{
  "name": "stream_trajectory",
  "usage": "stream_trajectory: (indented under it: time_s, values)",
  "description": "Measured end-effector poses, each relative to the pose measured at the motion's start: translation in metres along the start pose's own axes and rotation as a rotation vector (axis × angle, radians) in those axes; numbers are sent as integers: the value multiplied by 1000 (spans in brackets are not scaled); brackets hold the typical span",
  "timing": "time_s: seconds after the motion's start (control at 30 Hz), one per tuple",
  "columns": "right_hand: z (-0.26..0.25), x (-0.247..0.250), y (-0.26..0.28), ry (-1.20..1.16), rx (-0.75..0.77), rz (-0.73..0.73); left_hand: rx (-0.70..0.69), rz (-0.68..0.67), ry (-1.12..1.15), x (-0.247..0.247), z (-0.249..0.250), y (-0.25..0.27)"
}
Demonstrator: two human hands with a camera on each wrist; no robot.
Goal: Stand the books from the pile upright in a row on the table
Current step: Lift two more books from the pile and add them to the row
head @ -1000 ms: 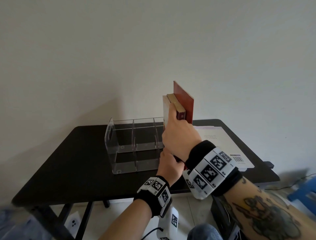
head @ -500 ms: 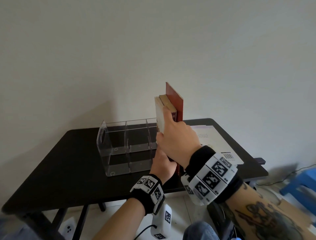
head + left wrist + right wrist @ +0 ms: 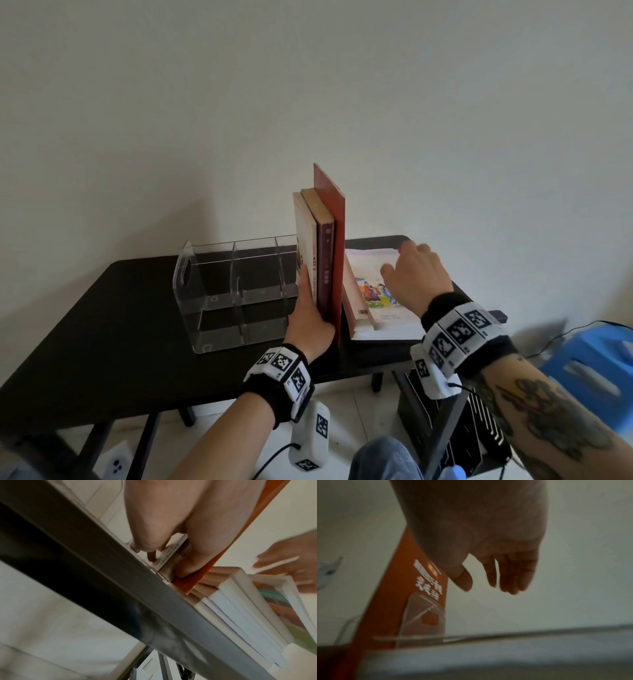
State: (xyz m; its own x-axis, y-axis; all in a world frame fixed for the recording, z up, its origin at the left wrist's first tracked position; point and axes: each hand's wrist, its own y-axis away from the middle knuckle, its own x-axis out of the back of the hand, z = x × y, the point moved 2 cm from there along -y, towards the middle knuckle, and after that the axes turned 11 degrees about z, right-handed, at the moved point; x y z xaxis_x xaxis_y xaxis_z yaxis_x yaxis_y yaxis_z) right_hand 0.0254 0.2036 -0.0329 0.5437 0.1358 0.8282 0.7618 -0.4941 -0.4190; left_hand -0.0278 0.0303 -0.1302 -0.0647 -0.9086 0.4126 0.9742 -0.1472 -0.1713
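Three books stand upright near the black table's (image 3: 102, 325) front edge: a cream one (image 3: 303, 236), a maroon one (image 3: 324, 260) and a tall red one (image 3: 337, 219). My left hand (image 3: 310, 308) grips their lower near edge. In the left wrist view its thumb (image 3: 187, 566) presses the orange-red cover (image 3: 231, 536), with the fingers on the other side. Just to their right lies the flat pile of books (image 3: 383, 308), an illustrated cover on top. My right hand (image 3: 400, 263) hovers open over that pile and holds nothing. In the right wrist view the right hand (image 3: 481, 584) hangs with fingers relaxed.
A clear acrylic divider rack (image 3: 233, 291) stands directly left of the upright books. A blue stool (image 3: 589, 363) sits on the floor at right, and a black slatted box (image 3: 462, 428) under the table's right end. The wall runs close behind the table.
My right hand has let go of the upright books and moved right, over the flat pile. The left hand still holds the three books.
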Motion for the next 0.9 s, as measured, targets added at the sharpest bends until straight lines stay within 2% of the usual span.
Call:
stream_trajectory:
  time_s: [0.1,0.17,0.27,0.4,0.6,0.7,0.77,0.87,0.9]
  values:
    - [24,-23,-10,138,-140,-171,-12,5,-7,0,0,-1]
    - [36,-31,-13,141,-238,-215,-19,5,-13,0,1,-2]
    - [49,-36,-17,86,-299,-191,-20,3,12,0,0,-3]
    - [57,-33,-23,120,-238,-137,-18,-1,45,1,3,-2]
    - [48,9,-27,-92,-284,-124,16,-60,19,8,10,3]
    - [33,47,-30,-243,-228,-3,38,-72,22,11,11,4]
    - [17,75,-27,-393,-166,190,35,-71,17,11,11,4]
    - [-7,110,-16,-786,-122,547,27,-72,15,11,13,5]
    - [-13,118,-15,-942,-109,550,23,-73,14,11,13,5]
